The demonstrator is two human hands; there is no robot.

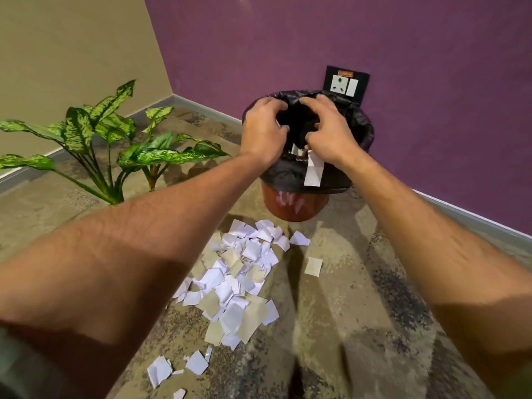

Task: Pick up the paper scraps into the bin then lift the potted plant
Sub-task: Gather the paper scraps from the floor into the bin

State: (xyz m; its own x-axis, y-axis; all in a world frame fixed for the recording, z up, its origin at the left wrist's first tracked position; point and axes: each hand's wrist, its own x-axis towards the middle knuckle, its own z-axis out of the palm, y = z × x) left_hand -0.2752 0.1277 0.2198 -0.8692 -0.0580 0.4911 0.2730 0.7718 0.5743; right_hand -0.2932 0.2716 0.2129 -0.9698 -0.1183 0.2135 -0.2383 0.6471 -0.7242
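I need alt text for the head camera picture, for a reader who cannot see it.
Both hands, left hand and right hand, hover over a black-lined bin; a paper scrap hangs at its rim. Many paper scraps lie on the floor; a potted plant stands left.

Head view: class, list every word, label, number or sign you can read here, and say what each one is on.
No text here can be read.
Wall socket plate: a small orange sticker at its top, print too blurred to read.
Bin: pale marks on its red side, too smeared to tell whether they are letters.
Paper scraps on the floor: no print visible.
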